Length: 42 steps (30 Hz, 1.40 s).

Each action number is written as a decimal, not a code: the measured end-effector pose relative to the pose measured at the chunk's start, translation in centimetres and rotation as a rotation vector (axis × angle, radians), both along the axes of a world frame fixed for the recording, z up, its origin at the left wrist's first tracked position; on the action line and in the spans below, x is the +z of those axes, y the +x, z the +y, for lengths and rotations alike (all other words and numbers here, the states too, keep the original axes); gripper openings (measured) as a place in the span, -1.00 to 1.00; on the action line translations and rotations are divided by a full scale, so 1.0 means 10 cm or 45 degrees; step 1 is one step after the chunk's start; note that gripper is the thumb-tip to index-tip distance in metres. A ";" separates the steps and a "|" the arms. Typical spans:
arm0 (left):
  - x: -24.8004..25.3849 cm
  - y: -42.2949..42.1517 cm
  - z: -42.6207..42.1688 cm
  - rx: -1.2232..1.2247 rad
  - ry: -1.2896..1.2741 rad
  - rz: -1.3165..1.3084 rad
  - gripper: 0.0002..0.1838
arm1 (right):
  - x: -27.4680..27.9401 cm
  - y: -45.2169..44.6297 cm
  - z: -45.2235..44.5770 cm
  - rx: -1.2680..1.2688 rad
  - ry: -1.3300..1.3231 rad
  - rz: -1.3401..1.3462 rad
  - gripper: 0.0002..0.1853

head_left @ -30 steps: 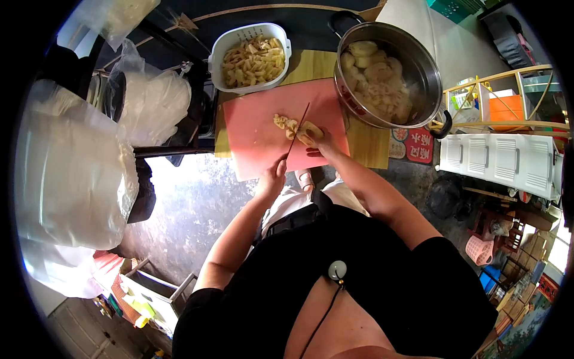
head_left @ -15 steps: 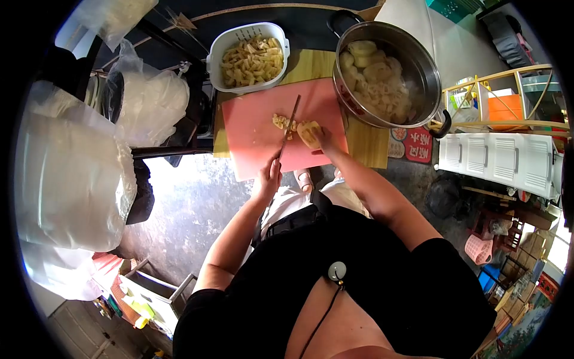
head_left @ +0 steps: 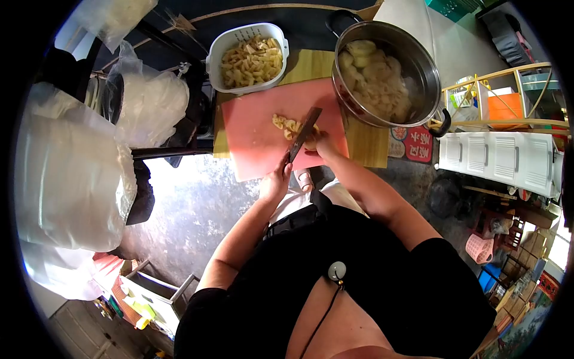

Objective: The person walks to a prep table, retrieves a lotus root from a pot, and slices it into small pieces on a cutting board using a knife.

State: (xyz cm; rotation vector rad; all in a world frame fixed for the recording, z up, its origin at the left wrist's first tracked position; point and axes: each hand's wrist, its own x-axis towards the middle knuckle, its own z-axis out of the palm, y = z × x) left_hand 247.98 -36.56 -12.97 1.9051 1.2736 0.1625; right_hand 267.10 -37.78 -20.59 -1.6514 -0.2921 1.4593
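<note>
My left hand [head_left: 277, 180] is closed round the handle of a knife [head_left: 305, 133], whose broad blade is tilted over the pink cutting board [head_left: 251, 140]. My right hand [head_left: 326, 147] grips a pale yellow food piece [head_left: 310, 143], partly hidden under the blade. Several small cut pieces [head_left: 286, 125] lie on the board just left of the blade. Behind the board stands a white basket [head_left: 217, 58] full of cut strips [head_left: 252, 61]. At the back right, a large steel pot [head_left: 431, 81] holds pale chunks [head_left: 378, 75] in liquid.
The board rests on a wooden table [head_left: 369, 146]. Plastic bags [head_left: 78, 173] hang at the left. White drawers [head_left: 499, 163] and a shelf with an orange box [head_left: 505, 107] stand at the right. My feet are below the table's front edge.
The knife has swung right, over the held piece, and its blade now shows its flat side. The piece in my right hand is now mostly covered.
</note>
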 end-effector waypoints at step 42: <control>0.22 -0.18 0.10 0.162 -0.458 -0.358 -0.59 | -0.23 0.14 -0.04 0.197 0.250 -0.632 -0.38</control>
